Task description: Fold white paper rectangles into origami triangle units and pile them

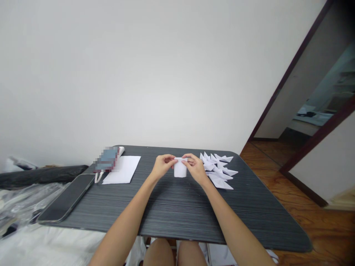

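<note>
A small folded piece of white paper (180,170) is held up between my hands over the middle of the dark table. My left hand (164,164) pinches its upper left corner, and my right hand (195,166) pinches the upper right corner. Both thumbs press on the near face of the paper near its top edge. Just right of my right hand lies a pile of pointed folded paper pieces (219,170), several of them overlapping.
Flat white sheets (124,173) lie at the table's back left, beside a blurred-out device (107,159) with a white cable. A dark phone (68,199) rests at the left edge of the black table (177,218). Plastic-wrapped items (24,199) sit left of it.
</note>
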A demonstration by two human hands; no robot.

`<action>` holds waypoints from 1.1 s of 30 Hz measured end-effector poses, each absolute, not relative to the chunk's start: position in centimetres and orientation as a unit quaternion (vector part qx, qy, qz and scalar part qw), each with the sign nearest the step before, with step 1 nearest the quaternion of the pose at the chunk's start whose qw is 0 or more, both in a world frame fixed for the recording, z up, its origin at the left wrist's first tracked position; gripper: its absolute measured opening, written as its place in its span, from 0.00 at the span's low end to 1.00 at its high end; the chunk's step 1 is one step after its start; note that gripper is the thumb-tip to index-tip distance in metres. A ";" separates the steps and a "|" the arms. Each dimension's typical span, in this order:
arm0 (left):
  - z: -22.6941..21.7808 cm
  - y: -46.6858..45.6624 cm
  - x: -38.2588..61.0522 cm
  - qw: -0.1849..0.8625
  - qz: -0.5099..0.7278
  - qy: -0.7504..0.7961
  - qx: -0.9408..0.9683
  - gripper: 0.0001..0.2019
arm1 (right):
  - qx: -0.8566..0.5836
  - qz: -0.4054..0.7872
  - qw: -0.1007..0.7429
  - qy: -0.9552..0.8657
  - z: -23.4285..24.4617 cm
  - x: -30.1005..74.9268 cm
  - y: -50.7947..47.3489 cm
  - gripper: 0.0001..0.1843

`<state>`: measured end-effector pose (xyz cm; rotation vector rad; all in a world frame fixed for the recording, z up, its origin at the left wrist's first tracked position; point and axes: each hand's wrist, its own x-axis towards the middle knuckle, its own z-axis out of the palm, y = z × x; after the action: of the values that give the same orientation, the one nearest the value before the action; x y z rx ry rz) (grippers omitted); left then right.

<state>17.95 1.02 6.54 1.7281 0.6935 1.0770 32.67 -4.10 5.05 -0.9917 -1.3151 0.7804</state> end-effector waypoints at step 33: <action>7.0 0.8 17.6 0.460 0.435 0.282 0.721 0.13 | -0.411 0.370 0.595 -0.583 5.5 32.4 -4.4 0.09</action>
<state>17.60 0.81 7.00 1.7743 0.6952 1.0720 32.43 -4.41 5.46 -0.9552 -1.3539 0.8585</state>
